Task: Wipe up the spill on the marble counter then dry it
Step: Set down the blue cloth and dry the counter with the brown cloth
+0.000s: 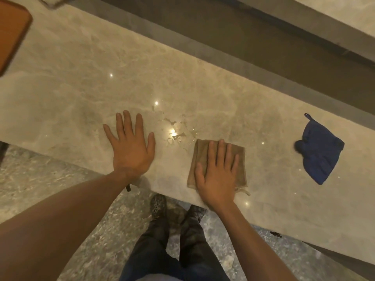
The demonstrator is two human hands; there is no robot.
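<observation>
A small spill of clear droplets glistens on the beige marble counter, between my two hands. My left hand lies flat on the bare marble just left of the spill, fingers straight and spread. My right hand presses flat on a folded tan cloth that lies near the counter's front edge, just right of the spill and below it. The cloth's upper left corner almost reaches the droplets.
A crumpled blue cloth lies on the counter to the right. An orange-brown tray sits at the far left corner. A dark recessed channel runs along the back of the counter. My legs and shoes stand on speckled floor below.
</observation>
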